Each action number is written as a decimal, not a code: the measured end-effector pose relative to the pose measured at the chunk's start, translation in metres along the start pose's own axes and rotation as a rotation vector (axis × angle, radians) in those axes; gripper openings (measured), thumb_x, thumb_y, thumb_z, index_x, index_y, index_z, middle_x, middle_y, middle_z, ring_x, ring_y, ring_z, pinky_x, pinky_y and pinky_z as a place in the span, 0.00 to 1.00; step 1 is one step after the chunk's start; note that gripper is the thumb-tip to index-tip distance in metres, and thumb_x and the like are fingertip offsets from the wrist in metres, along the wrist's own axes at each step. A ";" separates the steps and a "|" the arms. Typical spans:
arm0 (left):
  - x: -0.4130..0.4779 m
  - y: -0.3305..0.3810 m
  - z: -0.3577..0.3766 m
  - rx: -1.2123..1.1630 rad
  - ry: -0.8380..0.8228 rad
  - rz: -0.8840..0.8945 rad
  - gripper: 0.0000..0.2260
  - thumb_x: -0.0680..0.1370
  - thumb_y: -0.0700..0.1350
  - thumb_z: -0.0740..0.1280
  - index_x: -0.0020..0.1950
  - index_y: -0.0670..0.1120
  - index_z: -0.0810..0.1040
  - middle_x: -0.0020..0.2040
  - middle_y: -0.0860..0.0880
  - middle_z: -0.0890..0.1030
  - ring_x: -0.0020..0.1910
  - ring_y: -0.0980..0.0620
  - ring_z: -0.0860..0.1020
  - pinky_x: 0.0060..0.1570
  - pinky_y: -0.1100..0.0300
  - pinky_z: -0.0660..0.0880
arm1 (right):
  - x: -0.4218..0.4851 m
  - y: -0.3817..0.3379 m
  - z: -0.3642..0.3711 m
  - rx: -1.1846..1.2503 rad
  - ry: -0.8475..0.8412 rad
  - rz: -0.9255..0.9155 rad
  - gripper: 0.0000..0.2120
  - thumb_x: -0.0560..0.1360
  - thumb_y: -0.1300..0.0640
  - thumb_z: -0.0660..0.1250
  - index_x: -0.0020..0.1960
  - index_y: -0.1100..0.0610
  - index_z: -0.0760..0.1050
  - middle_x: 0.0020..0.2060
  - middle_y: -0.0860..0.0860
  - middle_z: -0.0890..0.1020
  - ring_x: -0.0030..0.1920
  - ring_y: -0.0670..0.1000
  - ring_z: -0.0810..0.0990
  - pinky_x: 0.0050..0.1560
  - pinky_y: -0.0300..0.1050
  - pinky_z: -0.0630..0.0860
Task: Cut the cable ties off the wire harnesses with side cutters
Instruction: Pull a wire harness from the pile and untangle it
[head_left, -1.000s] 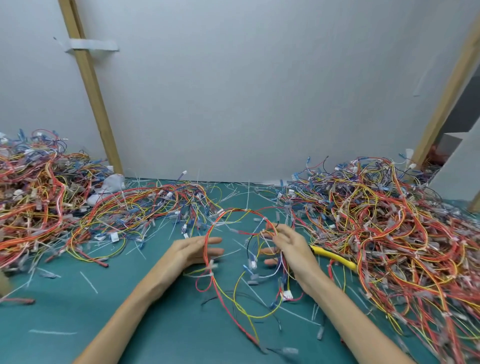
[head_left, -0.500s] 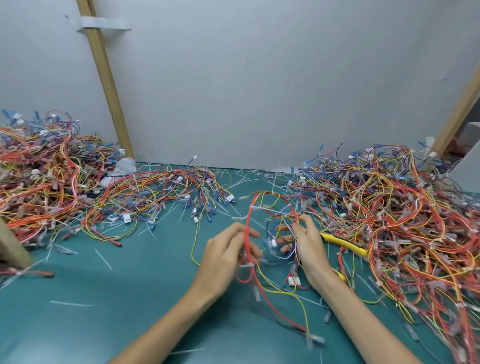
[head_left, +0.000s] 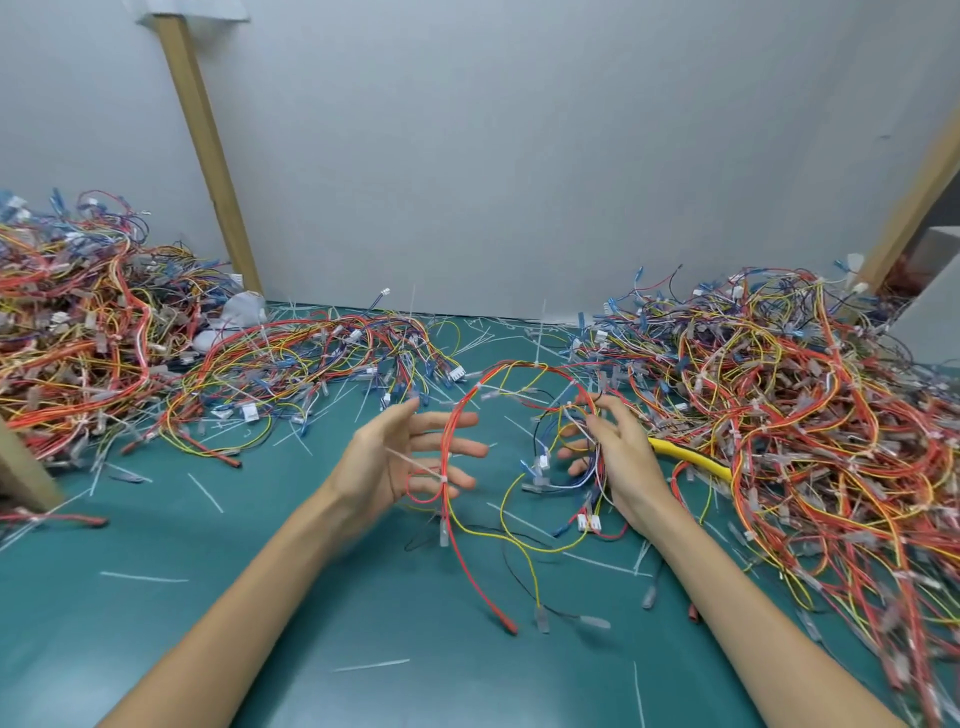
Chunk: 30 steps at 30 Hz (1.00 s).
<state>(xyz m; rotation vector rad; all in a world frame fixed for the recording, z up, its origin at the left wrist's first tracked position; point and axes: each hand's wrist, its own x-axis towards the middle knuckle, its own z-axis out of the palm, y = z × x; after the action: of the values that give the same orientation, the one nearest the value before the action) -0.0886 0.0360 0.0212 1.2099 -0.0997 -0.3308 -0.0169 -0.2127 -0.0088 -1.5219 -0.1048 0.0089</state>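
A person's right hand (head_left: 621, 460) holds a wire harness (head_left: 519, 367) up over the green tabletop (head_left: 156, 649), its fingers (head_left: 597, 415) curled round a bunch of red, yellow, blue and black wires at the right side of the harness. From that grip a red wire arches up and left in a wide loop, then comes down in front of the left hand (head_left: 400, 460). That hand is palm up, its fingers (head_left: 457, 422) straight and spread apart and gripping nothing. Whether they touch the red wire cannot be told. A white cable tie (head_left: 443, 478) binds the loop just in front of the left fingertips, and its long tail slants back across the palm. Below the tie, red, yellow and black leads hang down toward the tabletop, and a white connector (head_left: 589, 522) dangles under the right hand. Just behind the right hand a yellow tool handle (head_left: 685, 458) lies on the tabletop, its far end buried in the big right pile of harnesses (head_left: 789, 415). A flatter middle pile (head_left: 311, 358) lies behind the left hand, and a tall left pile (head_left: 67, 338) sits at the left edge. Cut tie pieces (head_left: 145, 577) are strewn over the tabletop. A white wall (head_left: 519, 156) and a slanting wooden post (head_left: 208, 145) stand behind.
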 end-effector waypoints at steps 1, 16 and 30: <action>0.000 0.001 -0.004 0.036 -0.008 -0.025 0.29 0.78 0.60 0.52 0.63 0.39 0.77 0.56 0.35 0.81 0.38 0.40 0.83 0.35 0.54 0.81 | -0.001 -0.001 0.000 0.032 -0.016 0.008 0.09 0.83 0.63 0.55 0.54 0.56 0.73 0.40 0.59 0.79 0.30 0.54 0.81 0.25 0.41 0.74; 0.002 0.009 -0.046 0.197 0.079 -0.119 0.36 0.75 0.69 0.48 0.59 0.44 0.81 0.53 0.39 0.83 0.30 0.40 0.81 0.27 0.59 0.78 | -0.005 -0.009 -0.017 0.291 -0.253 0.181 0.28 0.82 0.40 0.48 0.63 0.58 0.76 0.50 0.61 0.84 0.39 0.62 0.83 0.32 0.45 0.78; 0.006 0.001 -0.053 0.226 0.100 -0.126 0.35 0.76 0.68 0.48 0.61 0.42 0.79 0.52 0.38 0.83 0.33 0.42 0.81 0.33 0.57 0.79 | -0.015 -0.020 -0.019 0.753 -0.501 0.353 0.40 0.76 0.28 0.51 0.74 0.57 0.67 0.71 0.68 0.67 0.69 0.71 0.67 0.68 0.60 0.69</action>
<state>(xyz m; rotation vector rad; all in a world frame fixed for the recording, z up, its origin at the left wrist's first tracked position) -0.0693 0.0820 0.0026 1.4578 0.0271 -0.3759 -0.0313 -0.2338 0.0096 -0.7413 -0.2041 0.6456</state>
